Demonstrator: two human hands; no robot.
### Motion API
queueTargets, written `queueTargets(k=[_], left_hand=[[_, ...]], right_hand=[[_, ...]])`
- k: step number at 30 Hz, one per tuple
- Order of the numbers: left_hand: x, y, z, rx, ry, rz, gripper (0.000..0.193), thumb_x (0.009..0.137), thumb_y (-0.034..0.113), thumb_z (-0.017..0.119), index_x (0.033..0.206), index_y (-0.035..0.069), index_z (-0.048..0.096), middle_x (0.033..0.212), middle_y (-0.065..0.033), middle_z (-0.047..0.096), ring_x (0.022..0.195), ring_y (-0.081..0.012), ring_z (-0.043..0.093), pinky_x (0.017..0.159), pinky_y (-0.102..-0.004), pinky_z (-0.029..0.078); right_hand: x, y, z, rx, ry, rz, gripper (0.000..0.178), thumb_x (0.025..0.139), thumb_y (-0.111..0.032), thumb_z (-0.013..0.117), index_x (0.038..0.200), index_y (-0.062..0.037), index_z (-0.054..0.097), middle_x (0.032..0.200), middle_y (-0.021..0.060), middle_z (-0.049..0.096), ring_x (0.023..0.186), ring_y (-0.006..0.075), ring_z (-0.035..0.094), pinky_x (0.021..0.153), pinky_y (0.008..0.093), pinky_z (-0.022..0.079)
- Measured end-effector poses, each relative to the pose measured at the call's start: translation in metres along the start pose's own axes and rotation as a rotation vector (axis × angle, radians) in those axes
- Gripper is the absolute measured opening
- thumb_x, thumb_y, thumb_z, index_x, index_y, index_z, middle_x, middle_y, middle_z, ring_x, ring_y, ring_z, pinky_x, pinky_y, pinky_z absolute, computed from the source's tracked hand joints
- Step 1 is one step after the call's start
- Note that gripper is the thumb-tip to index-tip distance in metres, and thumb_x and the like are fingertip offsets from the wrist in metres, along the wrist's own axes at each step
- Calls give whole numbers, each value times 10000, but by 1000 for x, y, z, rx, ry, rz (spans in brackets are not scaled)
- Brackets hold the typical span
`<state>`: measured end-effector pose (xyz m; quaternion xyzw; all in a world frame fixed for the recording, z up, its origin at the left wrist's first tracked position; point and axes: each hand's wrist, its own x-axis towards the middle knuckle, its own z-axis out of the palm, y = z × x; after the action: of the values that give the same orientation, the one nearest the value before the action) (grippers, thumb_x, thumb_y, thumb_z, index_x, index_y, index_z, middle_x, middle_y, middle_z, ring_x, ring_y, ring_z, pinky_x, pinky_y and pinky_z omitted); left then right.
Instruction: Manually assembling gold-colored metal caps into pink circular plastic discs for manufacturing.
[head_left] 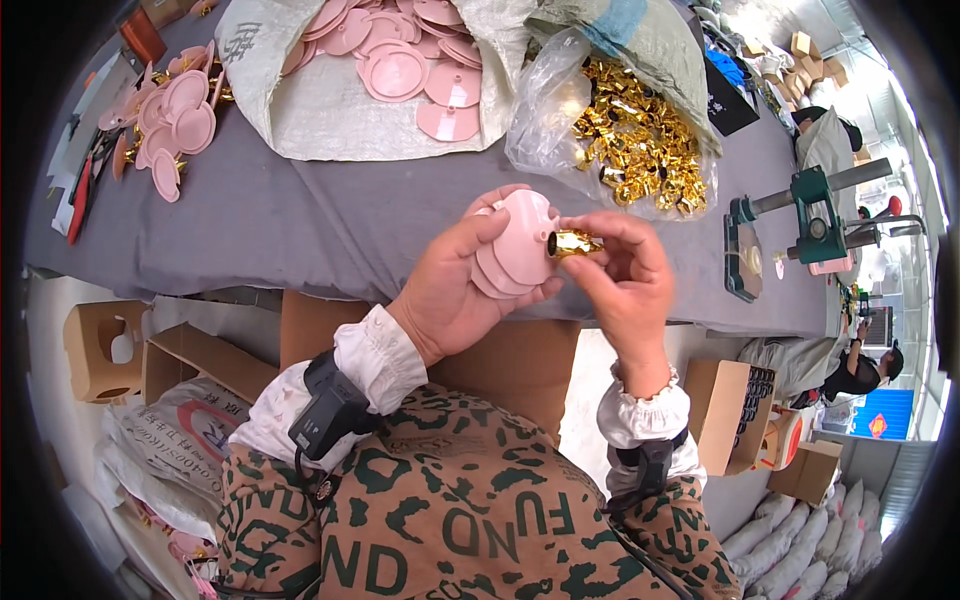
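Note:
My left hand (450, 285) is closed round a few stacked pink plastic lids (520, 240), flat and round with a small nub at the edge of the top one. Between the thumb and fingers of my right hand (632, 285) is a shiny gold knob (578, 243) with a dark open end. That dark end faces the nub on the top lid and is touching it or very near it; I cannot tell which. Both hands are over the front edge of the grey-covered table (330, 220).
A white woven sack (270, 110) spills pink lids at the back. Right of it, a clear plastic bag (545, 110) holds many gold knobs. Lids with gold knobs (175, 120) and red-handled pliers (80, 205) lie left. A green hand press (810, 210) stands right; cardboard boxes (725, 410) sit below.

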<state>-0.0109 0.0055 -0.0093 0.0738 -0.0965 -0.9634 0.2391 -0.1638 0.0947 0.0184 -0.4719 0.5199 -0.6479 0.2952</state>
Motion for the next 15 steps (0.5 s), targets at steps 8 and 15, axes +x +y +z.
queueTargets(k=[8,15], left_hand=[[-11,-4,8,254,77,113,400,970,258,592,1300,146,396,1216,-43,526,1059,-181,558,879,-384,504],[-15,-14,-8,841,-91,533,476,902,113,678,1290,130,402,1396,-106,396,1211,-199,477,985,-339,456]], right_hand=[[5,-2,-2,-610,-139,-421,274,731,-2,784,991,-44,710,1016,97,650,879,194,651,729,277,537],[-5,-6,5,-540,-83,-207,222,770,30,751,983,-21,715,1005,103,652,817,169,657,682,272,544]])
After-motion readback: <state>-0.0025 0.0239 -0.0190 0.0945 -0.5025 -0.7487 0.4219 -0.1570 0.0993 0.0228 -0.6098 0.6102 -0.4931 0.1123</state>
